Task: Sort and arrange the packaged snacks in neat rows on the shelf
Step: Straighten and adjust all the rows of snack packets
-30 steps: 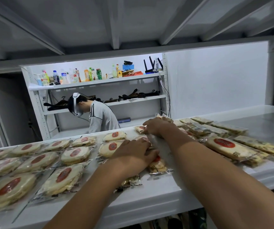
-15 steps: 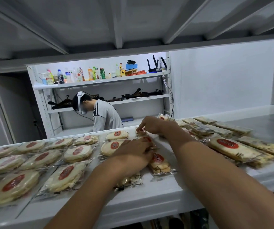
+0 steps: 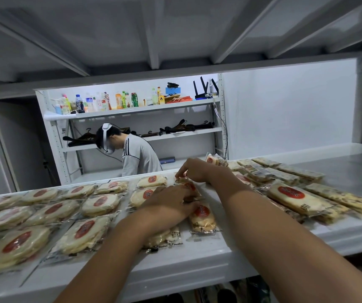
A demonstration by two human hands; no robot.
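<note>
**Straightening the middle column of cracker packets**

Head view. You are reaching in over the white shelf [image 3: 197, 256] with both arms, and the sorting looks well along. The round cracker packets [image 3: 81, 234] lie in rows across the left part of the shelf. The long packets [image 3: 295, 199] lie overlapping and slanted on the right. Between the two groups runs a short column of smaller packets, and that is where you are working.

Your right hand [image 3: 194, 170] is at the back of the column. Its fingertips are curled down and pinch the edge of the far packet [image 3: 183, 182]. Your left hand [image 3: 171, 204] lies palm down with the fingers relaxed, resting on the packets in the middle of the column. It grips nothing that can be seen. The near packet [image 3: 203, 217] sits just beside those fingers, tilted a little off the line. Another small packet [image 3: 171, 238] shows partly from under your left wrist.

The step in hand seems to be squaring this column. Next, you would likely set the far packet in line with its neighbours while the left hand steadies the ones below, then turn to the near packet. The long packets look the least tidy and probably come after.

Behind the shelf a person [image 3: 138, 156] bends at the back shelving [image 3: 145, 109], which holds bottles [image 3: 101, 102].
</note>
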